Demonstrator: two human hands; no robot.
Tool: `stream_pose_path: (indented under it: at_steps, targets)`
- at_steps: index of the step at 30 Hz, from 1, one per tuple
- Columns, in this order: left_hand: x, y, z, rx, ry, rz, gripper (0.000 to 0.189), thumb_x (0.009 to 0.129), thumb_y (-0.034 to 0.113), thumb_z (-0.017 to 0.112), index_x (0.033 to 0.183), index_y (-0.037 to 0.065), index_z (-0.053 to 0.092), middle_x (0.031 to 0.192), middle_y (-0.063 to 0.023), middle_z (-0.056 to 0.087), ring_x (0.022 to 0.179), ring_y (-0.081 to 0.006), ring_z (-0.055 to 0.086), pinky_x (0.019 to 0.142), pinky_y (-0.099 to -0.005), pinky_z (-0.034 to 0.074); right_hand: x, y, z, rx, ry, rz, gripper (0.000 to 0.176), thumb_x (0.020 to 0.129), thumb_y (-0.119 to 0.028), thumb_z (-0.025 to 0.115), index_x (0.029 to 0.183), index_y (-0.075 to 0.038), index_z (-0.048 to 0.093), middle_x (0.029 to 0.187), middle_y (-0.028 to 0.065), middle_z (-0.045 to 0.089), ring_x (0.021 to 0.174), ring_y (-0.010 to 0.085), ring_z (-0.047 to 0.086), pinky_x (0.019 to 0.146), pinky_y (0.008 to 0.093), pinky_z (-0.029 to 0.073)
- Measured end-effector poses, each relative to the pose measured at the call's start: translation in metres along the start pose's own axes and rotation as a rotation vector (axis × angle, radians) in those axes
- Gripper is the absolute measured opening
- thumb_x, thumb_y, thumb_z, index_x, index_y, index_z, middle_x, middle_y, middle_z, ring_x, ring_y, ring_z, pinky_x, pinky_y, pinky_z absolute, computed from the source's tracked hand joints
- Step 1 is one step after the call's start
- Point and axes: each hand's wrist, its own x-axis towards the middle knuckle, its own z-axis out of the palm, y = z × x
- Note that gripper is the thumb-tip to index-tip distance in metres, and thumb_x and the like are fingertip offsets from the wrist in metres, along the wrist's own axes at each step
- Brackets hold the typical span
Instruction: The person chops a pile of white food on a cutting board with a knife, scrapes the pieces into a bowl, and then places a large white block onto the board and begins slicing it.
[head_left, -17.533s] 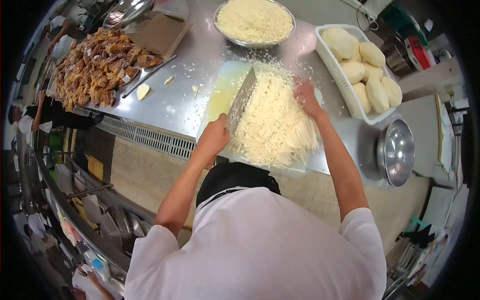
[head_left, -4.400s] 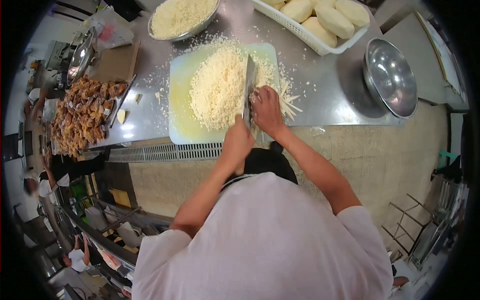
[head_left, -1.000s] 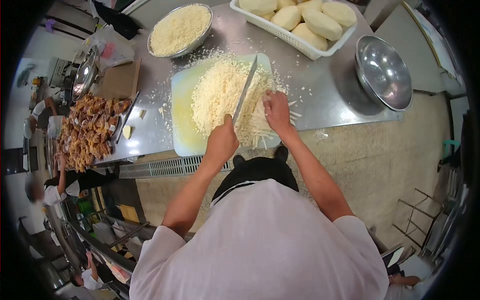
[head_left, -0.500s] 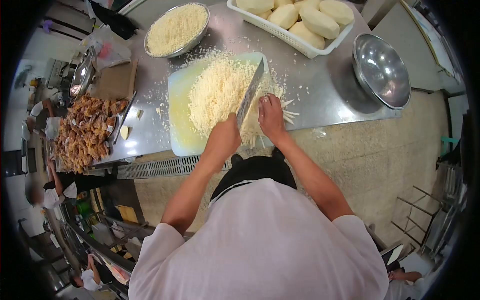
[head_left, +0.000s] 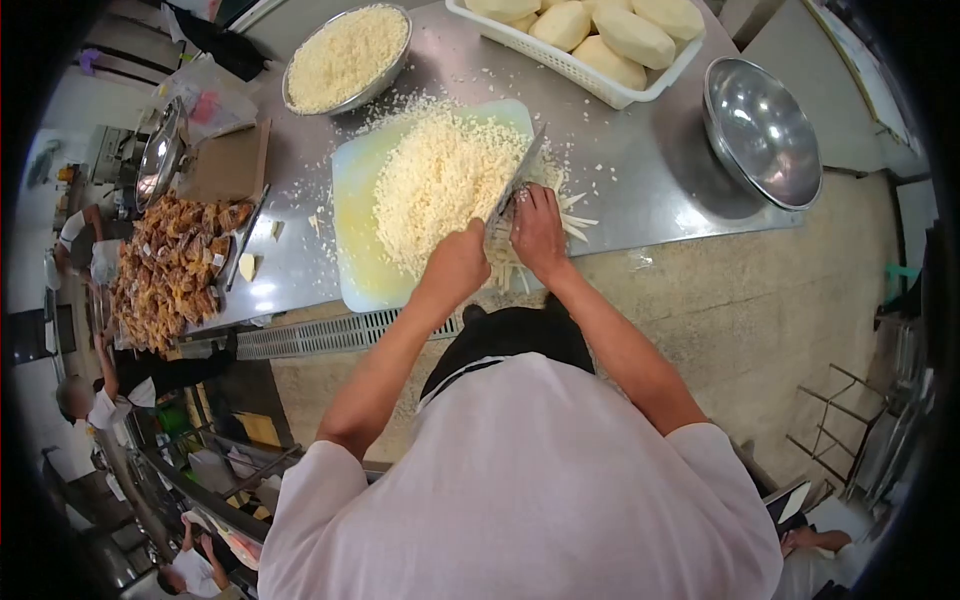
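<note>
My left hand is wrapped round the handle of a wide-bladed kitchen knife, whose blade points up and to the right. Close against the blade's right side, my right hand presses pale vegetable strips with curled fingers. The strips lie on the right edge of a light green cutting board, and some stick out past my fingers. Left of the knife, a large heap of finely chopped pale vegetable covers the board's middle. What lies beneath my right palm is hidden.
A metal bowl of chopped bits stands at the back left. A white basket holds peeled, potato-like vegetables. Another metal bowl sits at right. Browned food pieces are piled at left beside a dark rod. Other people work further left.
The knife blade has tilted further to the right and sits lower over the strips. My left hand has shifted slightly right. The whole view has moved a little.
</note>
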Motion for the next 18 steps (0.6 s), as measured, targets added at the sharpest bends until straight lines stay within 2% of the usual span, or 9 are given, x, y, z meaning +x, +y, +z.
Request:
stream_pose_path:
  at_steps: [3, 6, 8, 12, 14, 16, 18]
  targets:
    - [-0.015, 0.027, -0.033, -0.014, -0.048, -0.134, 0.015, 0.074, -0.003, 0.051, 0.088, -0.006, 0.047, 0.07, -0.0301, 0.058, 0.071, -0.0463, 0.059, 0.065, -0.0516, 0.047, 0.0, 0.004, 0.006, 0.0, 0.026, -0.007, 0.023, 0.073, 0.004, 0.054, 0.095, 0.004, 0.054, 0.098, 0.0199, 0.05, 0.093, 0.0376, 0.047, 0.083, 0.0436, 0.041]
    - [-0.012, -0.002, 0.011, -0.11, -0.007, -0.075, 0.015, 0.075, -0.002, 0.052, 0.088, -0.007, 0.047, 0.07, -0.0313, 0.058, 0.072, -0.0465, 0.059, 0.066, -0.0507, 0.047, 0.0, 0.002, 0.002, 0.003, -0.002, 0.004, 0.023, 0.074, 0.004, 0.053, 0.097, 0.004, 0.054, 0.1, 0.02, 0.05, 0.094, 0.0375, 0.047, 0.084, 0.0438, 0.041]
    - [0.007, -0.011, 0.017, -0.067, 0.027, -0.122, 0.016, 0.075, 0.002, 0.054, 0.087, -0.005, 0.047, 0.071, -0.0303, 0.058, 0.073, -0.0458, 0.059, 0.067, -0.0502, 0.047, 0.001, 0.0, -0.001, -0.005, -0.008, 0.006, 0.022, 0.074, 0.004, 0.052, 0.097, 0.004, 0.054, 0.101, 0.0203, 0.05, 0.094, 0.0378, 0.047, 0.084, 0.0441, 0.041]
    - [0.005, -0.037, -0.006, -0.125, 0.044, -0.095, 0.015, 0.076, 0.004, 0.054, 0.088, -0.003, 0.049, 0.072, -0.0274, 0.06, 0.074, -0.0447, 0.059, 0.067, -0.0507, 0.046, 0.0, 0.008, 0.009, -0.016, 0.026, -0.032, 0.021, 0.076, 0.004, 0.051, 0.097, 0.004, 0.054, 0.105, 0.0199, 0.051, 0.096, 0.0385, 0.047, 0.084, 0.0451, 0.041]
    - [0.002, -0.051, -0.012, -0.099, 0.075, -0.084, 0.015, 0.077, 0.004, 0.054, 0.089, -0.004, 0.05, 0.072, -0.0276, 0.06, 0.073, -0.0447, 0.059, 0.066, -0.0511, 0.046, 0.001, 0.006, 0.001, 0.013, -0.029, -0.014, 0.021, 0.079, 0.002, 0.051, 0.099, 0.003, 0.054, 0.106, 0.0194, 0.051, 0.099, 0.0385, 0.048, 0.085, 0.0445, 0.041]
    - [-0.002, -0.055, -0.014, -0.06, 0.097, -0.112, 0.016, 0.077, 0.003, 0.054, 0.09, -0.004, 0.05, 0.071, -0.0282, 0.059, 0.072, -0.0448, 0.059, 0.066, -0.052, 0.045, 0.004, 0.006, -0.006, 0.095, -0.096, 0.046, 0.018, 0.083, 0.0, 0.05, 0.1, 0.003, 0.056, 0.105, 0.0188, 0.053, 0.098, 0.0383, 0.05, 0.085, 0.0438, 0.042]
    - [-0.012, -0.052, -0.014, -0.027, 0.131, -0.163, 0.016, 0.076, 0.003, 0.054, 0.09, -0.005, 0.049, 0.069, -0.0288, 0.058, 0.072, -0.0452, 0.059, 0.066, -0.0526, 0.045, 0.005, 0.006, -0.011, 0.124, -0.064, 0.029, 0.016, 0.085, -0.002, 0.049, 0.099, 0.003, 0.056, 0.102, 0.0189, 0.054, 0.096, 0.0381, 0.051, 0.085, 0.0438, 0.042]
